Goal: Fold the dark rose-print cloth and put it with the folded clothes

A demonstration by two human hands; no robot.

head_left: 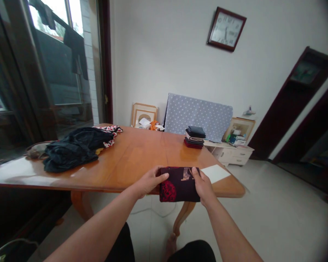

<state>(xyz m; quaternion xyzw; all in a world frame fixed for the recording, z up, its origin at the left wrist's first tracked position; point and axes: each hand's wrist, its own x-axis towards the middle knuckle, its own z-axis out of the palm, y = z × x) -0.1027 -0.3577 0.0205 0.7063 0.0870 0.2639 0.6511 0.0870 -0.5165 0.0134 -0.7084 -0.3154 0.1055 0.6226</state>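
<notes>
Between my two hands is a folded dark garment (179, 189) with a red round pattern and a pale figure on it; its exact kind is hidden by the folding. My left hand (151, 182) grips its left edge, thumb on top. On the right edge my right hand (202, 186) is closed, thumb also over the front. The bundle is held up at the near edge of the wooden table (142, 151). Farther back on the right stands a neat stack of folded clothes (194, 137). A loose heap of dark clothes (73, 147) lies at the left.
A white sheet (216, 173) lies on the table's right corner. Behind the table are a dotted grey cloth (198, 114), framed pictures (144, 113) and a white cabinet (236, 156). A table leg (182, 218) stands near my knees.
</notes>
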